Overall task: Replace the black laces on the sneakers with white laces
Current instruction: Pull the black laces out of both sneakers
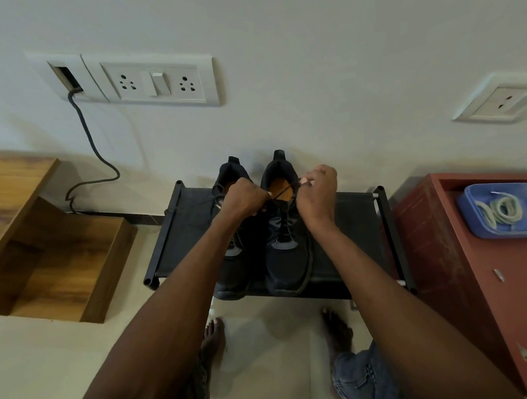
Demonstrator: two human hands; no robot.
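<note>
Black rack against socketed white wall

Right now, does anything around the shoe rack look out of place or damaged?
One thing: the wall plate left of the sockets has an open slot where a module seems missing, and a grey cable hangs out of it down to the floor. The sneakers sit squarely on the rack.

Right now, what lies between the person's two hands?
In the head view, a taut stretch of black lace spans from the left hand to the right hand, above the right-side sneaker and its orange insole.
</note>
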